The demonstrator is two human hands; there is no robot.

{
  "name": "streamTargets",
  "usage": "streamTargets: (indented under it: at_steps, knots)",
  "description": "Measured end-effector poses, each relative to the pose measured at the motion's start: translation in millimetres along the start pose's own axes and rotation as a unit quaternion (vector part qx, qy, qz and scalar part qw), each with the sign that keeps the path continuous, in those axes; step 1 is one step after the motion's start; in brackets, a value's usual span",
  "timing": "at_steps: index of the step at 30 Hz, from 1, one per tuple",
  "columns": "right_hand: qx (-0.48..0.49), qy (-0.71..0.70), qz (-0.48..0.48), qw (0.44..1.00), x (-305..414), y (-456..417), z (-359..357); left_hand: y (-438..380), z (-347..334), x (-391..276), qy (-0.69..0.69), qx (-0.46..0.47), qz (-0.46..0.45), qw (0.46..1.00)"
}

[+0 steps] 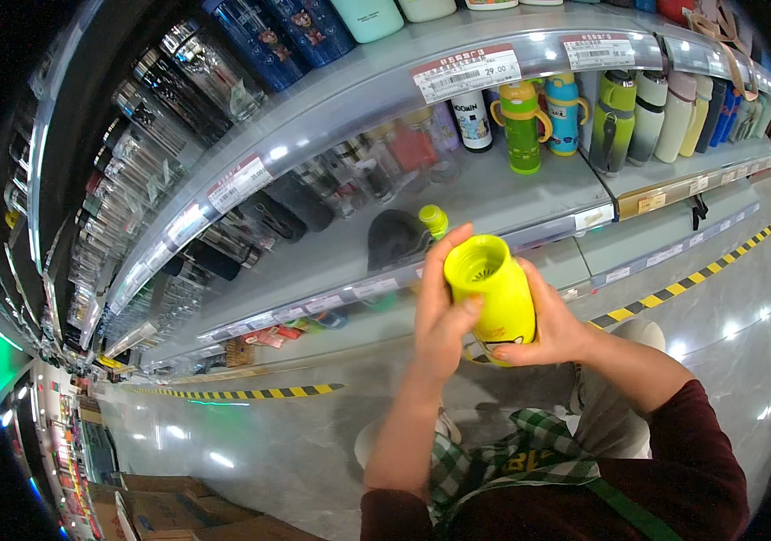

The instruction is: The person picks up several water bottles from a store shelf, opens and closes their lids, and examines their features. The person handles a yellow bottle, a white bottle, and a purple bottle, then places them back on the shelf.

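A bright yellow bottle (pixel 502 304) with its mouth uncovered is held between both hands, tilted so that the opening faces up toward me. My left hand (pixel 445 311) grips its left side, thumb near the neck. Around the right side and the lower part curls my right hand (pixel 551 321). Just beyond the bottle, a small yellow-green cap (pixel 433 220) stands on the grey shelf (pixel 494 209), close to a dark, flat shape whose nature I cannot tell.
Green (pixel 521 128) and blue (pixel 563 115) handled children's bottles stand behind, with several flasks to their right. Clear cups (pixel 358 166) fill the shelf's left part. An upper shelf edge (pixel 338 101) overhangs. Cardboard boxes (pixel 176 507) lie on the floor at lower left.
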State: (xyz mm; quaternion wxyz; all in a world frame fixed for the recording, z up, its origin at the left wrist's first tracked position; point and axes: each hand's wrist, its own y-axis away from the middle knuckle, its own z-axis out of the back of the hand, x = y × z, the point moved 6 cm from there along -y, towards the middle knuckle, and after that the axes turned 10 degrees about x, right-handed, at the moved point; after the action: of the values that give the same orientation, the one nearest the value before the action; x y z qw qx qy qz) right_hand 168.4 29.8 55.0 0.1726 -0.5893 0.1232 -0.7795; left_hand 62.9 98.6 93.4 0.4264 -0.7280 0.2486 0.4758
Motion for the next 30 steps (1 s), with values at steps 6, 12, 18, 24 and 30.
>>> streamTargets:
  at_steps: [6,12,18,24,30]
  knots:
    - [-0.018,0.134,0.039,0.990,-14,3,0,1,-15,-10,-0.184,0.059,-0.041,0.980]
    - [-0.055,0.182,0.170,0.967,-2,2,6,-4,-27,-26,-0.328,0.108,-0.121,0.931]
    - [-0.061,0.193,0.197,0.959,8,1,9,-5,-32,-29,-0.335,0.122,-0.135,0.924]
    - [-0.090,0.199,0.241,0.946,14,-1,8,-6,-33,-29,-0.351,0.128,-0.140,0.917]
    - [-0.085,0.203,0.210,0.953,16,-4,8,-6,-32,-30,-0.349,0.131,-0.138,0.918]
